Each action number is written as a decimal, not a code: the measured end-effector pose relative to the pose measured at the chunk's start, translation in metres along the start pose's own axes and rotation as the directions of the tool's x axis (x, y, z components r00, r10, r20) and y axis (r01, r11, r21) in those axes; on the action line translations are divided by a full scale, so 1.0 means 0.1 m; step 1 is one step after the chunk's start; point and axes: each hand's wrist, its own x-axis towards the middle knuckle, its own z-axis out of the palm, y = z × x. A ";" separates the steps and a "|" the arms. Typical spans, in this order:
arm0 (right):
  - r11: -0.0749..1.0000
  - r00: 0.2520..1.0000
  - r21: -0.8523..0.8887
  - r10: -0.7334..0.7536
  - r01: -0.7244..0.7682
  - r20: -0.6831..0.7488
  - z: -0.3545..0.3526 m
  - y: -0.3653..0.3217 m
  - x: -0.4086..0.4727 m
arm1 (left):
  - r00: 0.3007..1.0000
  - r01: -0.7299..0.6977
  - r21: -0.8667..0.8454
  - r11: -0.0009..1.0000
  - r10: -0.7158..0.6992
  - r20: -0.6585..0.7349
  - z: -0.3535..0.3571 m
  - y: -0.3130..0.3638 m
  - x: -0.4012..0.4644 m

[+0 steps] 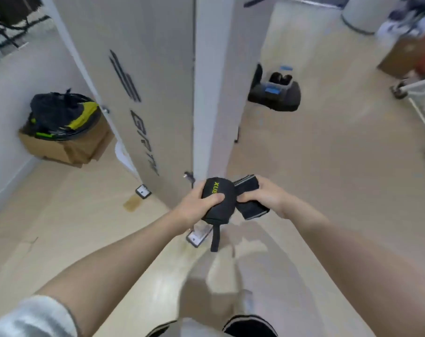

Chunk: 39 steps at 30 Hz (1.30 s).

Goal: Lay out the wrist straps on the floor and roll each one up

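Both hands hold black wrist straps out in front of me, above the pale floor (328, 190). My left hand (197, 206) grips a rolled-up black strap with yellow-green lettering (220, 200); a short loop hangs down from the roll. My right hand (262, 194) grips a second black strap with grey edges (251, 209), folded and sticking out on both sides of the fist. The two straps touch in the middle.
A tall grey partition panel (158, 93) with metal feet stands just ahead. A cardboard box (65, 147) with black and yellow gear sits at the left wall. A black device (274, 91) lies on the floor beyond. A wheeled rack (418, 103) is at the right.
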 end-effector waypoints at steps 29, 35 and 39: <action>0.987 0.935 0.162 0.038 0.021 -0.353 -5.89 -0.44 3.19 | 0.980 -0.100 0.296 0.950 0.042 0.196 2.67 3.22 5.80; 0.999 0.971 -0.015 -0.041 0.039 -0.236 -6.42 -0.65 4.46 | 0.998 0.023 0.286 0.958 -0.005 -0.064 2.38 3.30 6.85; 0.954 0.988 -0.273 -0.142 0.121 -0.058 -6.82 -0.86 5.61 | 0.957 0.149 0.148 0.978 -0.105 -0.271 2.27 3.31 7.68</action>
